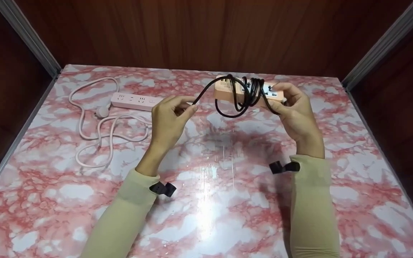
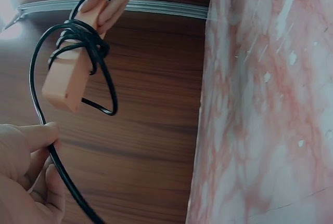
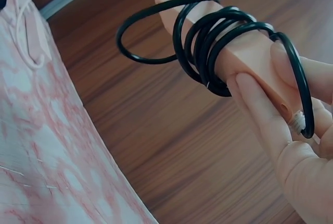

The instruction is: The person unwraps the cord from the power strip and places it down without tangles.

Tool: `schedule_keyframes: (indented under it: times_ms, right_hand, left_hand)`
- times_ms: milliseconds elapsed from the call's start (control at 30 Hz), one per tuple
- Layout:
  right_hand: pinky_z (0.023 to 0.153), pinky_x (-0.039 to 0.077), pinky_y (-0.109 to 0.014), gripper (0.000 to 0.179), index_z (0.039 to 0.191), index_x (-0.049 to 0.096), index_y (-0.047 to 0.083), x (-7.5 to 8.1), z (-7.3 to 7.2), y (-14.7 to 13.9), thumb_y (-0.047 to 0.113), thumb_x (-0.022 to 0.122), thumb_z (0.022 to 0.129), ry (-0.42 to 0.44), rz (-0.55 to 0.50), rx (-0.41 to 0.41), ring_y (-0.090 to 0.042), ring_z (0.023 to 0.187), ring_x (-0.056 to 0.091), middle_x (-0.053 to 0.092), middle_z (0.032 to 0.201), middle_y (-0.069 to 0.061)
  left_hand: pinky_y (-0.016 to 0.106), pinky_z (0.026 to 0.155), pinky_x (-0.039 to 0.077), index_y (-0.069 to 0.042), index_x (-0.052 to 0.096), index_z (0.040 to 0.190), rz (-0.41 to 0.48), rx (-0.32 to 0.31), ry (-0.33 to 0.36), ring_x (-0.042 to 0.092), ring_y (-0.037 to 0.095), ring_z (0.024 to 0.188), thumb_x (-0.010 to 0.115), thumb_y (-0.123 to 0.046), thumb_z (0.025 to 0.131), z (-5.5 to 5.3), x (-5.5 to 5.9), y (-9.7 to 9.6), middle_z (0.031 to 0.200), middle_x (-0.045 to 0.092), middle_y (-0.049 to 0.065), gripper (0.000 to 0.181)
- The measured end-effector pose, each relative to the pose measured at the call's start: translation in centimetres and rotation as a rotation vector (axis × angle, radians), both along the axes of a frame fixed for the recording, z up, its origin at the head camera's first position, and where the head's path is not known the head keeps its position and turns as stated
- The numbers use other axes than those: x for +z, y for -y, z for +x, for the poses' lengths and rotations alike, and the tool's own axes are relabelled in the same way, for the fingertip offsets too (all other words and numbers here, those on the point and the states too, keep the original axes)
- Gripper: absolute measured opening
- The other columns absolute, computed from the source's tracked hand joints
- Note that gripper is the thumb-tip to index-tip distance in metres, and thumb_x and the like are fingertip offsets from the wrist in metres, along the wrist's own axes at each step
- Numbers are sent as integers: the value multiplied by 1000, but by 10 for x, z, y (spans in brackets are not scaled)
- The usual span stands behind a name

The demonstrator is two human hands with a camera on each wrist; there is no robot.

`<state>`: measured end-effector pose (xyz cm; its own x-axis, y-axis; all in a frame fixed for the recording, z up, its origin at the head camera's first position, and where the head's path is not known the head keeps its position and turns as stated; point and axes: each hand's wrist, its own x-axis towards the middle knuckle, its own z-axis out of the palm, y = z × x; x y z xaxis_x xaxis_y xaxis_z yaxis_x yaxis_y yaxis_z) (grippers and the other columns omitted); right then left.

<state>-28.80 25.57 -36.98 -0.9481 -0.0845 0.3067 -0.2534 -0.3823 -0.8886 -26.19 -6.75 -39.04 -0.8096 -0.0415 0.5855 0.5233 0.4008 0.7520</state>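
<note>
Above the far part of the table, my right hand (image 1: pixel 299 114) grips one end of an orange power strip (image 1: pixel 224 94) between thumb and fingers. Several turns of its black cord (image 1: pixel 254 94) wrap around the strip's middle, and one looser loop hangs below it. In the right wrist view, the cord leaves the strip (image 3: pixel 250 60) through a pale collar (image 3: pixel 298 122) beside my palm. To the left, my left hand (image 1: pixel 169 120) pinches the cord between thumb and fingers. A length of cord (image 2: pixel 35 78) arcs from the wraps to that pinch in the left wrist view.
Behind my left hand lies a pink power strip (image 1: pixel 133 101) on the table. Its pink cord (image 1: pixel 111 136) spreads in loops beside a round plug (image 1: pixel 102 112). Dark wood panels (image 1: pixel 156 36) enclose the back and sides of the red-and-white marbled table (image 1: pixel 228 215).
</note>
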Motion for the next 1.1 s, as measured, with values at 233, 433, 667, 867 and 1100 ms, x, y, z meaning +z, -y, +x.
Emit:
schedule_keyframes:
  times_ms: [233, 433, 667, 867, 1100]
  right_hand:
    - [79, 61, -26, 33, 109, 70, -1, 1, 0, 0, -27, 64, 88, -4, -30, -28, -21, 93, 64, 65, 109, -14]
    - [80, 62, -28, 34, 108, 71, 1, 2, 0, 0, -26, 64, 88, 1, -47, -57, -23, 93, 66, 65, 112, -15]
    - [79, 62, -29, 34, 107, 72, 1, 2, -1, -1, -26, 64, 88, -2, -65, -64, -22, 92, 66, 65, 111, -15]
    - [79, 62, -28, 31, 109, 71, 0, 1, -1, -4, -24, 67, 89, -8, -79, -45, -22, 92, 66, 65, 113, -16]
    - [80, 62, -28, 30, 109, 71, -1, 0, -2, -6, -23, 69, 89, -11, -97, -29, -22, 91, 65, 64, 114, -16]
  left_hand:
    - [35, 70, 58, -11, 84, 105, -76, -44, -106, 67, 11, 76, 83, -19, 94, 5, 10, 1, 84, 75, 0, 14]
    - [31, 70, 57, -11, 84, 105, -149, -49, -223, 65, 13, 77, 83, -13, 91, 4, 10, 6, 87, 75, 1, 14]
    - [27, 67, 49, -10, 84, 103, -227, -57, -321, 61, 14, 74, 81, -18, 93, -4, 3, 16, 91, 75, 3, 12]
    - [24, 69, 48, -12, 83, 99, -309, -164, -365, 62, 15, 77, 79, -18, 94, -3, -2, 28, 92, 74, 2, 9]
    - [28, 74, 55, -13, 82, 97, -417, -357, -336, 69, 15, 84, 82, -12, 91, 9, -1, 43, 94, 74, 1, 6]
